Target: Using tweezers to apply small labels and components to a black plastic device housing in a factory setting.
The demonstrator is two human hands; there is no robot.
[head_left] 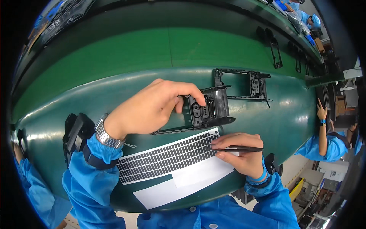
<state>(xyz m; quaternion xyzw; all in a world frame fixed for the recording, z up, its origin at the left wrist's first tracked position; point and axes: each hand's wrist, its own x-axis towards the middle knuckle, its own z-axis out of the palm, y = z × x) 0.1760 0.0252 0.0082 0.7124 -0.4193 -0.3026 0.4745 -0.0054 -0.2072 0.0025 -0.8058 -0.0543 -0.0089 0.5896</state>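
My left hand [152,105] reaches over a black plastic frame part [219,107], its index finger bent down onto the moulded end. The other fingers curl in behind, and the hand hides part of the frame. In my right hand [244,160] is a pair of black tweezers [248,149], pinched between thumb and fingers. Their tips point left, over the right end of a white sheet [164,158] covered in rows of small black rectangular stickers. Under that sheet's lower edge lies blank white paper [206,171].
A second black frame [259,86] lies behind the first on the green work surface [145,74]. Black parts [78,131] stand beside my left wrist. More black frames [276,53] lie at the far right. Co-workers in blue sleeves [318,147] are at both sides.
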